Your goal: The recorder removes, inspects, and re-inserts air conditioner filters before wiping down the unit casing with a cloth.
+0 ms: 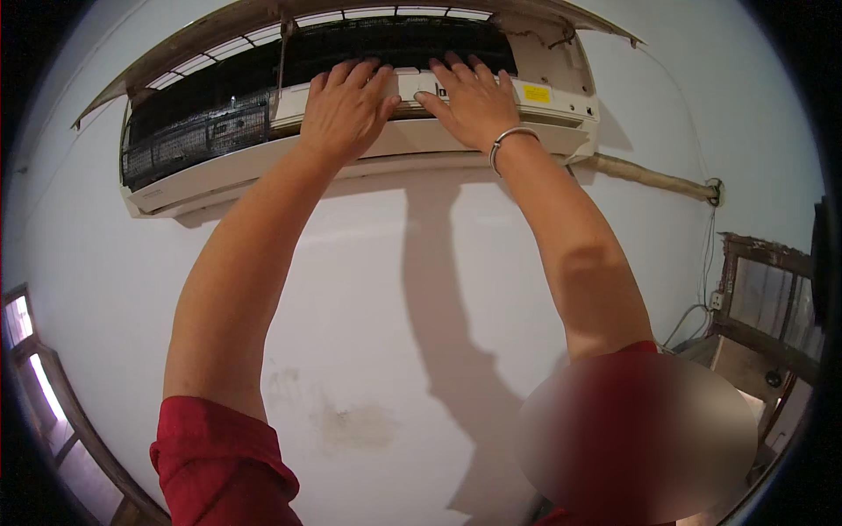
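Note:
A wall-mounted split air conditioner (427, 137) is in front of me, its front panel (197, 43) swung up. My left hand (348, 108) lies palm down across the casing beneath the dark mesh filter (401, 43), fingertips at the filter's lower edge. Beside it, my right hand (473, 102) touches the same strip with fingers spread, and a metal bangle (510, 141) circles that wrist. Both thumbs point inward, a small gap between them. Further left, another mesh filter (230, 125) covers that end of the unit. What lies under my palms is hidden.
A wrapped pipe (651, 176) runs from the unit's right end to a wall hole, with cables hanging below. A wooden-framed window (766, 283) and a wall socket (716, 300) are at right. Another wooden frame (85, 430) stands at lower left. A blurred patch hides the lower right.

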The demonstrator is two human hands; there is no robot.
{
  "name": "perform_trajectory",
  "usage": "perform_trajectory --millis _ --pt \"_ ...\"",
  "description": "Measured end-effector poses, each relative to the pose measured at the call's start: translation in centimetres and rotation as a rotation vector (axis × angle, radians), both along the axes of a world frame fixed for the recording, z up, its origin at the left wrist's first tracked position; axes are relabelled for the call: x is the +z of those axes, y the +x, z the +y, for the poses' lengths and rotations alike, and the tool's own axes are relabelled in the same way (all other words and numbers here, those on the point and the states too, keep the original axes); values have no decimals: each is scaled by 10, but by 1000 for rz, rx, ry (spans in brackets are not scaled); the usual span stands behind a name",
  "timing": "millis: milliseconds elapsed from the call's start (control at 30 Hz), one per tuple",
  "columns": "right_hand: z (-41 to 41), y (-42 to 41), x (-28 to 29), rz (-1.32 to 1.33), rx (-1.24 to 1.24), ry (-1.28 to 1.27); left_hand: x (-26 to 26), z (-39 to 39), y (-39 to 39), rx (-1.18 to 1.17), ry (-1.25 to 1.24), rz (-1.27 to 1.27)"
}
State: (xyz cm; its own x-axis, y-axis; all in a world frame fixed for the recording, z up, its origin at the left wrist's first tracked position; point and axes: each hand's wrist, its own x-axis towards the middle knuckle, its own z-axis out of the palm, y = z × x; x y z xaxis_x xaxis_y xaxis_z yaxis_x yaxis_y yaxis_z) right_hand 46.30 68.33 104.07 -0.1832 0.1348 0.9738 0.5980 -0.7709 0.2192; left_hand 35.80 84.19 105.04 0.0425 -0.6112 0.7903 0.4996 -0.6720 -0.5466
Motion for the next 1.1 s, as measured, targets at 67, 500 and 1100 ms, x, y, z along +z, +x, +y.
perform_trajectory --millis 67,500,1100 --pt "2 3 1 -25 12 31 0 -3 1 33 -79 42" --pt "-12 27 -14 -3 50 145 -2 3 6 -61 -49 -14" --pt "-6 -9 -13 93 78 88 -41 136 -169 280 -369 -188"
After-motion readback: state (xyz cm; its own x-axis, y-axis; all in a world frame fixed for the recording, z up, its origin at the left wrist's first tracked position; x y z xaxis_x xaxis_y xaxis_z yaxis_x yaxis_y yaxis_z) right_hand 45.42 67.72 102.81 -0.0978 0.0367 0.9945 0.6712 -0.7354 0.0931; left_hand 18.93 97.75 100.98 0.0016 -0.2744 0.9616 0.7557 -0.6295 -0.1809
